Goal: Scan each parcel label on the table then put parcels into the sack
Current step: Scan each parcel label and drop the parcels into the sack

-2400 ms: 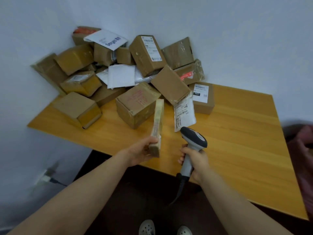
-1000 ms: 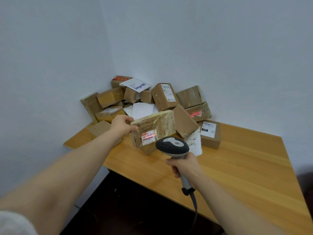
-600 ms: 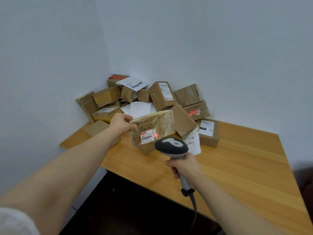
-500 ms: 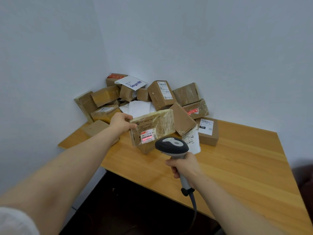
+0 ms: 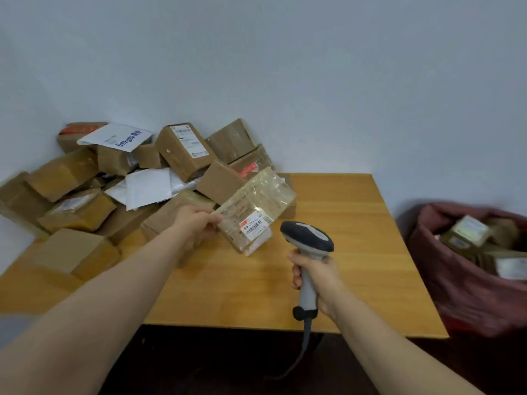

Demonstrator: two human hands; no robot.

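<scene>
**Corner table (image 5: 356,280): parcel (image 5: 256,206) presented to scanner (image 5: 308,238)**

Wooden tabletop carries the pile (image 5: 114,189): a dozen-plus boxes (image 5: 182,149), about three white mailers (image 5: 148,186); overlap blocks an exact count. Left hand (image 5: 196,223) pinches one flat parcel by its edge, airborne, label (image 5: 255,225) tilted toward the single scanner, likely for a clean read. Right hand (image 5: 316,277) wraps its handle. One sack (image 5: 462,280) at right, three parcels visible inside.

Soft even daylight, faint shadows; wide-angle bending and blur toward the edges.
</scene>
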